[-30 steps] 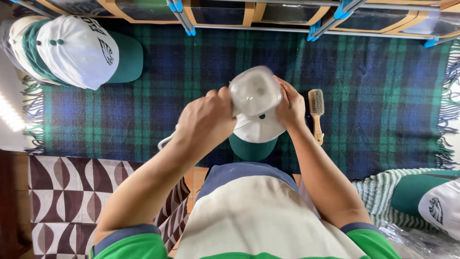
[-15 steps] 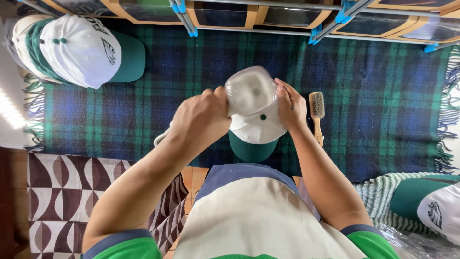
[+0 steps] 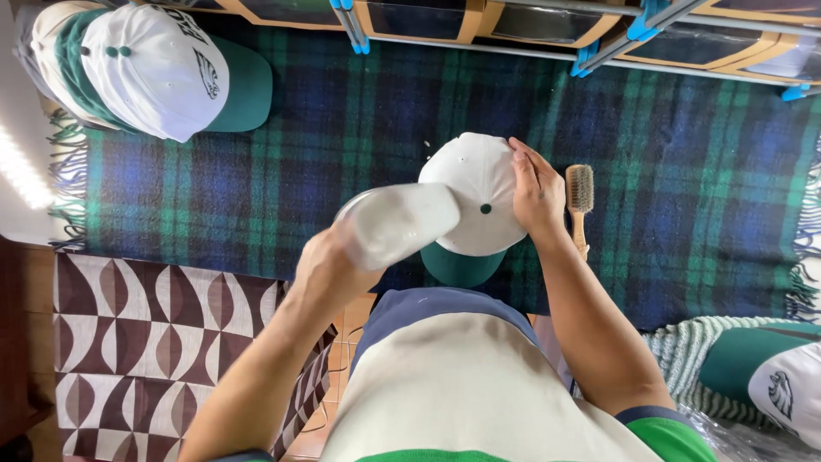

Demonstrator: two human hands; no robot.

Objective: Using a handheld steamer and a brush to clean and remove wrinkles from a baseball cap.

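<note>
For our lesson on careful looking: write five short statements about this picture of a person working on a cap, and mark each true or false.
1. The right hand rests on the white cap. True.
2. The left hand holds a white container. True.
3. The brush is in the right hand. False: it lies on the plaid blanket beside that hand.
4. The cap being handled has a red brim. False: its brim is green.
5. More white-and-green caps are stacked at the blanket's upper left. True.
</note>
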